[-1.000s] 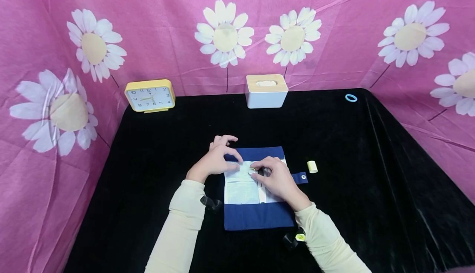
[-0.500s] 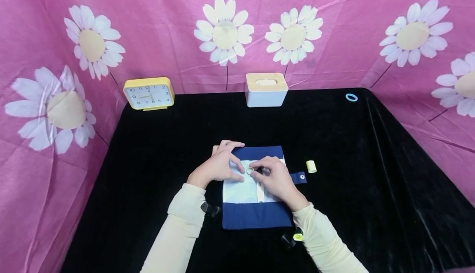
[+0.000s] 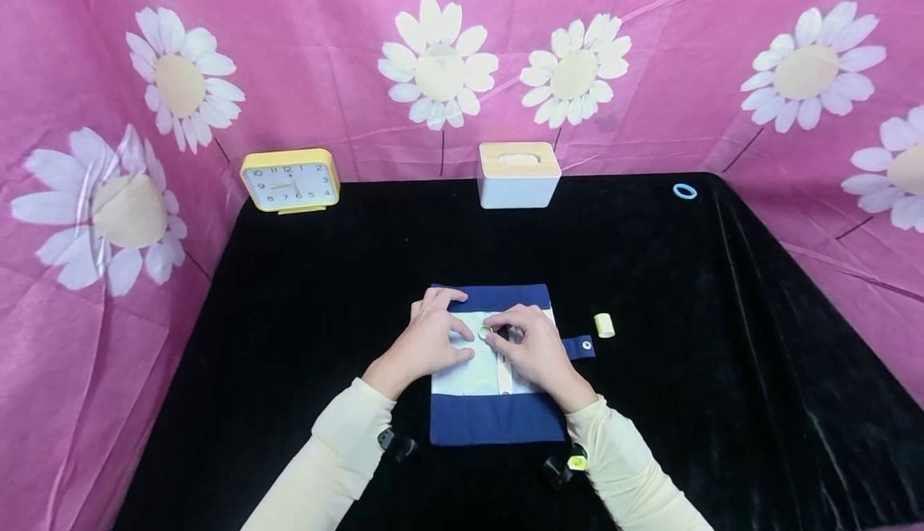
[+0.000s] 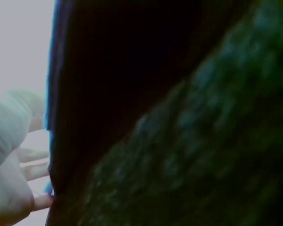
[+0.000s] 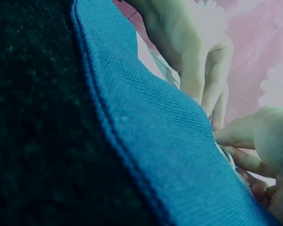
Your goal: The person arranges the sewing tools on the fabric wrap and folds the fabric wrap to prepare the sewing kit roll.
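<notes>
While the left hand [image 3: 426, 338] lies with relaxed fingers on the navy fabric pouch's [image 3: 494, 419] white lining, the right hand [image 3: 530, 348] pinches a small ring [image 3: 485, 332] at the pouch's middle, on the black bench [image 3: 289, 354].

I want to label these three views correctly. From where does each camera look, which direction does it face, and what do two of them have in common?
Head: above, facing forward and down at the blue cloth pouch on the black table; both hands and sleeves show.
Left wrist: low at table level, blurred; left hand at the pouch edge.
Right wrist: low beside the pouch, facing the pink backdrop; fingers show.
Shared: head and right wrist both show the pouch and fingers of both hands.
</notes>
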